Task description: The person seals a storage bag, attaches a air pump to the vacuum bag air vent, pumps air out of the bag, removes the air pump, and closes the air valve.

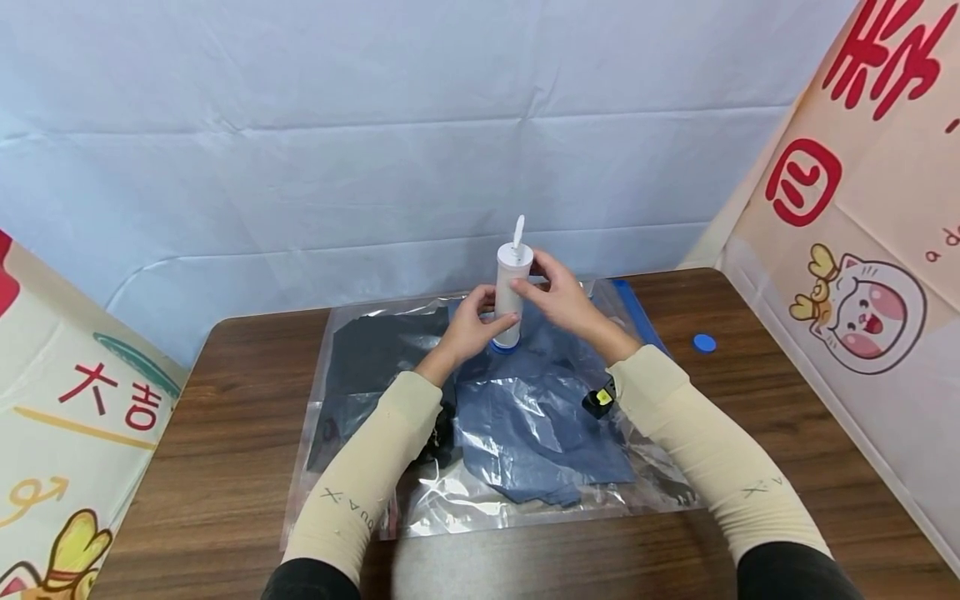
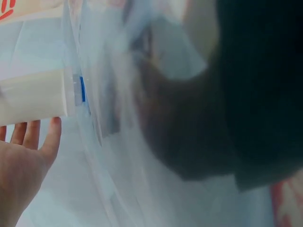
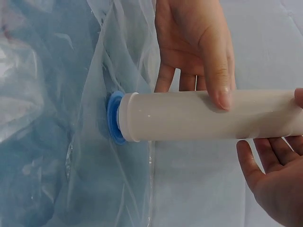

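Note:
A white cylindrical hand pump [image 1: 509,297] with a thin white handle [image 1: 519,232] at its top stands upright on a transparent plastic storage bag [image 1: 465,518]. Its foot meets a blue round valve [image 3: 113,117]. My left hand [image 1: 469,327] holds the lower part of the tube, thumb on one side and fingers behind. Higher up, my right hand [image 1: 564,302] grips the tube near the top with thumb and fingers. Folded blue cloth [image 1: 536,425] and dark cloth [image 1: 382,354] lie inside the bag.
A small blue cap [image 1: 704,342] lies on the wooden table [image 1: 225,467], right of the bag. A blue strip [image 1: 639,310] runs along the bag's right edge. Light blue sheeting [image 1: 375,167] hangs behind the table, with printed sheets on both sides.

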Tool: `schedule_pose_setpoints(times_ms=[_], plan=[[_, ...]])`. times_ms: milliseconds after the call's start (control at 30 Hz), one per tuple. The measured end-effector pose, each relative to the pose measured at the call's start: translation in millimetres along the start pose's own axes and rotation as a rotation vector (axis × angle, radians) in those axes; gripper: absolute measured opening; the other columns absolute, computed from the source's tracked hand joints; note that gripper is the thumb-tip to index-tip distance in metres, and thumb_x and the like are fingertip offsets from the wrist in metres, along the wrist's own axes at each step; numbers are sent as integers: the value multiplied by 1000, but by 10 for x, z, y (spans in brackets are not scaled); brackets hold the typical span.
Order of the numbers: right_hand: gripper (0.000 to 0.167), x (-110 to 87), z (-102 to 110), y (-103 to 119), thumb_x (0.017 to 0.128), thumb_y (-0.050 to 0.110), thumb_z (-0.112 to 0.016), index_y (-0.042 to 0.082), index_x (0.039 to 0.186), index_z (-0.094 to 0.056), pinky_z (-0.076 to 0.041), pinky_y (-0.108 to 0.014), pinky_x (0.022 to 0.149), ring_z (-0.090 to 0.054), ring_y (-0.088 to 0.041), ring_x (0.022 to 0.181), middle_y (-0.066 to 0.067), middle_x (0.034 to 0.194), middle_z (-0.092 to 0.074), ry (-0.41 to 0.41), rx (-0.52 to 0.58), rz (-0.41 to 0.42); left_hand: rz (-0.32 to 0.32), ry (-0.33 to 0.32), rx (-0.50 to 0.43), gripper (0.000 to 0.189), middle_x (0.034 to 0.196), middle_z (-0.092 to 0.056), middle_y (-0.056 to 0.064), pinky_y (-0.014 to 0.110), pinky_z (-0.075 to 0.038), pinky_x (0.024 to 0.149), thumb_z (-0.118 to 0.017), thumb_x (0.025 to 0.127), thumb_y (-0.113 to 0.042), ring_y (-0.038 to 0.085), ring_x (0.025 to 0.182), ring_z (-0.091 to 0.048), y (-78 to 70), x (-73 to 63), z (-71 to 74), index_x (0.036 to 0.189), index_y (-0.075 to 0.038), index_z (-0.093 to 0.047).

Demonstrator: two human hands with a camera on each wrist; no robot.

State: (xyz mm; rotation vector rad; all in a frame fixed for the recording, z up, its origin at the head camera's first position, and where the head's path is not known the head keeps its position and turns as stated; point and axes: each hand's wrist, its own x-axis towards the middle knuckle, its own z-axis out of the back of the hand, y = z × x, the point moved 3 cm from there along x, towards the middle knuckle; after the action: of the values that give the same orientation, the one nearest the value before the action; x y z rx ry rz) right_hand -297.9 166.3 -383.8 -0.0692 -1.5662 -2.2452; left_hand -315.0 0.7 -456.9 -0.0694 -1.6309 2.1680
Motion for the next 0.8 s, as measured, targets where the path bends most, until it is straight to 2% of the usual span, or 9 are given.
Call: schedule_pose_setpoints(times_ms=[200, 300, 433, 533, 700, 800], plan=[[49, 16, -24, -5, 100, 12, -67, -2, 142, -47, -49, -48, 95, -54, -33, 122, -21, 132, -55, -21, -16, -8, 34, 16, -1, 54, 135, -55, 17, 35, -51, 103, -78, 93, -16, 30, 127, -57, 14, -16, -14, 134, -2, -45], [53, 11, -21, 1, 101, 11, -66, -1, 147, -43, -48, -49, 100, -52, -34, 126, -21, 137, -53, -4, -4, -7, 31, 26, 9, 50, 134, -55, 17, 34, -50, 103, -76, 94, -15, 30, 127, -57, 16, -20, -13, 131, -1, -46], [56, 4, 8, 29, 103, 11, -61, -1, 153, -37, -41, -53, 109, -46, -37, 135, -23, 145, -48, 5, 5, -10, -3, 51, 59, 47, 135, -58, 16, 37, -47, 106, -73, 97, -16, 29, 127, -57, -7, -18, 19, 136, -1, -53], [56, 16, 14, 38, 103, 11, -62, -2, 151, -38, -42, -53, 108, -48, -37, 133, -24, 144, -49, -14, 1, -16, -22, 55, 74, 48, 135, -59, 17, 37, -46, 108, -72, 97, -15, 29, 127, -57, -12, -14, 39, 139, -1, -54], [55, 41, -1, 29, 98, 10, -69, -3, 144, -42, -46, -52, 102, -52, -36, 125, -23, 135, -53, -37, -15, -27, 20, 50, 1, 53, 135, -57, 19, 34, -51, 102, -77, 93, -11, 31, 127, -58, 18, -23, 31, 136, 2, -47], [57, 50, -6, 48, 97, 10, -70, -4, 145, -42, -46, -53, 103, -52, -36, 125, -23, 135, -53, -24, -17, -21, 9, 41, 17, 48, 133, -57, 20, 36, -50, 104, -76, 93, -10, 32, 126, -58, 24, -28, 34, 132, 3, -49]])
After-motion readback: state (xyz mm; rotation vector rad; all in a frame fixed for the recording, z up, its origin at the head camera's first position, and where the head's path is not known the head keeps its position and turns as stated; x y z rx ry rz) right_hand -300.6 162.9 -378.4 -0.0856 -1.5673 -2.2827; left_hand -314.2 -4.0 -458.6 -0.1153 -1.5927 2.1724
